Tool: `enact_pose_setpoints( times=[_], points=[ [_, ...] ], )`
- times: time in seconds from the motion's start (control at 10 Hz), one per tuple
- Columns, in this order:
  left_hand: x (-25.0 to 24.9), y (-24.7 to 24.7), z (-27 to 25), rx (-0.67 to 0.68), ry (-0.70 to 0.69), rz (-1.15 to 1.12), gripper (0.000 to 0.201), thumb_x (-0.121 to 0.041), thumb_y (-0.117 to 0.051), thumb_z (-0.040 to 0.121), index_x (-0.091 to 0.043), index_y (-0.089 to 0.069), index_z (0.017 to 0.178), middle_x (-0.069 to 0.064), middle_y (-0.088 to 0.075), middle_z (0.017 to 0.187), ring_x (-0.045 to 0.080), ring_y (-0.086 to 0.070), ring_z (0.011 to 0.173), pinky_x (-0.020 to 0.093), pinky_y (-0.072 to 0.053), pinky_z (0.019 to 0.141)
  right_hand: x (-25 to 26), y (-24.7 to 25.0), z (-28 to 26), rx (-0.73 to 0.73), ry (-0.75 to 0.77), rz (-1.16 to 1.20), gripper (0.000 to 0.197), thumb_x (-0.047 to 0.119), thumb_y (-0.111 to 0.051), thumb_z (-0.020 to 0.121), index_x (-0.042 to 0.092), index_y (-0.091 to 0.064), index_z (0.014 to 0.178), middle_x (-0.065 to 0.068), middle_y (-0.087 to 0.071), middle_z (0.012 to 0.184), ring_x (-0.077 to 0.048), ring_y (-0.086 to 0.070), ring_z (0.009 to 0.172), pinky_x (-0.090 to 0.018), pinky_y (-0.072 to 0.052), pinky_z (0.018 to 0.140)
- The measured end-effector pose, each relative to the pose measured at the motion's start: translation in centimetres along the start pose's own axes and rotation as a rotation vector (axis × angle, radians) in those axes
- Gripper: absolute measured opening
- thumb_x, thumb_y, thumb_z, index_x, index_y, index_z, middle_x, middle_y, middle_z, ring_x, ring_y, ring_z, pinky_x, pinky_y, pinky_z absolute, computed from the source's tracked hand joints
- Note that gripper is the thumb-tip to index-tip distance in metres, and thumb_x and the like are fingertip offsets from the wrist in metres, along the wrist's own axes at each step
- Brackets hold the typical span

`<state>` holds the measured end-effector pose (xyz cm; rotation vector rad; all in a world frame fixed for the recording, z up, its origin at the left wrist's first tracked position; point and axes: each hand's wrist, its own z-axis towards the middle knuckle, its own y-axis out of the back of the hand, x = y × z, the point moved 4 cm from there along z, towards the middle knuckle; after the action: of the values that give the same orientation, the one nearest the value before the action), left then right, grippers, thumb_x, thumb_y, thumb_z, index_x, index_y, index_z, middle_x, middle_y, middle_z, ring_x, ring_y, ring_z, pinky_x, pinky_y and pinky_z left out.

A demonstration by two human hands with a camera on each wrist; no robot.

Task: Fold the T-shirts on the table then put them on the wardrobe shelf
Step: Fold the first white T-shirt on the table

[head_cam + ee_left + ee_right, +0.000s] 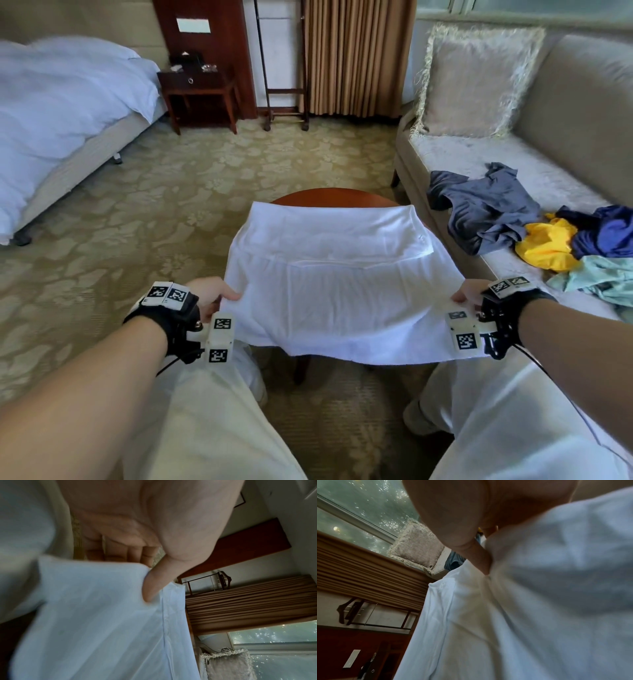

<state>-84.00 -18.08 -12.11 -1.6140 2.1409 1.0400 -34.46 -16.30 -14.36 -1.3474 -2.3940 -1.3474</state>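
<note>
Pinching white T-shirt (342,284): left hand (212,294), right hand (471,293); no legible writing.

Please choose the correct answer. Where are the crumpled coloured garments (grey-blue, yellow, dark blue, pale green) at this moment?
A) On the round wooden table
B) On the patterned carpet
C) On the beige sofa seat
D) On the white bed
C: the head view shows the crumpled coloured garments piled on the beige sofa seat, while only the white cotton T-shirt, which both hands grip, lies over the round wooden table.
</note>
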Motion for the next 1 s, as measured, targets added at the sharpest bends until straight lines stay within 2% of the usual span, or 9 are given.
enact_pose_setpoints(
  times=[0.2,0.3,0.4,0.5,0.6,0.7,0.8,0.9,1.0],
  points=[
    [-0.4,0.4,-0.6,-0.118,-0.127,-0.178,0.018,-0.01,-0.051,0.1,-0.004,-0.052,0.084,0.013,-0.055,0.078,0.025,-0.053,0.066,0.036,-0.047,0.063,-1.6,2.5,2.8,-0.115,0.04,0.052,0.053,0.011,-0.053,0.089,-0.004,-0.042,0.138,-0.014,-0.052,0.116,-0.019,-0.048,0.096,-0.043,-0.047,0.095],
    [-0.7,1.6,-0.3,-0.237,-0.209,-0.157,0.028,-0.012,-0.05,0.102,-0.006,-0.052,0.074,0.015,-0.055,0.077,0.027,-0.053,0.066,0.036,-0.044,0.067,1.0,3.1,-2.7,-0.189,0.075,0.006,0.048,0.008,-0.052,0.091,-0.004,-0.042,0.137,-0.015,-0.05,0.124,-0.014,-0.047,0.085,-0.022,-0.048,0.07],
    [-1.2,2.4,-0.2,-0.383,-0.275,-0.006,0.038,-0.011,-0.048,0.1,-0.006,-0.046,0.063,0.017,-0.051,0.073,0.029,-0.05,0.066,0.032,-0.037,0.064,2.0,3.1,-5.2,-0.196,0.082,-0.119,0.011,0.015,-0.042,0.099,0.015,-0.052,0.104,-0.001,-0.05,0.091,-0.009,-0.039,0.063,-0.012,-0.032,0.048],
    [-1.8,2.3,-1.0,-0.491,-0.31,0.189,0.046,-0.009,-0.043,0.101,-0.009,-0.03,0.057,0.007,-0.031,0.058,0.021,-0.032,0.051,0.031,-0.02,0.05,2.5,3.7,-5.0,-0.184,0.176,-0.405,0.016,0.02,-0.036,0.103,0.013,-0.05,0.104,-0.005,-0.058,0.111,-0.018,-0.055,0.092,-0.018,-0.039,0.069],
    [-1.5,2.5,-0.5,-0.48,-0.255,0.27,0.044,-0.017,-0.042,0.103,-0.003,-0.044,0.062,0.01,-0.042,0.059,0.024,-0.041,0.053,0.031,-0.029,0.05,2.8,3.5,-3.2,-0.141,0.222,-0.334,0.036,0.008,-0.04,0.102,-0.002,-0.047,0.136,-0.02,-0.052,0.136,-0.03,-0.056,0.116,-0.028,-0.04,0.083],
    [-1.2,2.8,-0.4,-0.408,-0.213,0.268,0.041,-0.035,-0.063,0.094,0.006,-0.066,0.098,0.015,-0.062,0.08,0.029,-0.059,0.073,0.04,-0.051,0.07,3.2,3.6,-3.2,-0.125,0.235,-0.18,0.036,0.005,-0.051,0.097,-0.006,-0.052,0.132,-0.024,-0.056,0.126,-0.033,-0.059,0.102,-0.027,-0.04,0.066],
    [-1.1,2.9,-1.0,-0.297,-0.14,0.263,0.074,-0.05,-0.079,0.076,0.004,-0.056,0.122,0.018,-0.063,0.115,0.032,-0.06,0.09,0.037,-0.047,0.062,2.4,4.1,-3.3,-0.051,0.14,-0.132,0.041,0.003,-0.054,0.091,-0.012,-0.051,0.13,-0.029,-0.049,0.136,-0.041,-0.046,0.128,-0.027,-0.04,0.065],
    [-1.2,3.1,-1.2,-0.231,-0.129,0.107,0.088,-0.048,-0.09,0.059,0.005,-0.058,0.121,0.021,-0.07,0.103,0.037,-0.068,0.09,0.038,-0.055,0.064,2.1,4.3,-2.8,-0.034,0.132,-0.087,0.043,0.007,-0.056,0.091,-0.011,-0.052,0.129,-0.027,-0.049,0.136,-0.04,-0.046,0.128,-0.027,-0.044,0.069],
    [-1.4,2.9,-1.2,-0.225,-0.188,-0.137,0.069,-0.03,-0.086,0.069,0.006,-0.058,0.121,0.018,-0.068,0.103,0.035,-0.067,0.092,0.047,-0.056,0.083,1.9,4.8,-2.1,-0.051,0.122,0.04,0.047,0.014,-0.06,0.09,-0.009,-0.052,0.13,-0.025,-0.052,0.133,-0.03,-0.055,0.107,-0.039,-0.046,0.088]
  ],
)
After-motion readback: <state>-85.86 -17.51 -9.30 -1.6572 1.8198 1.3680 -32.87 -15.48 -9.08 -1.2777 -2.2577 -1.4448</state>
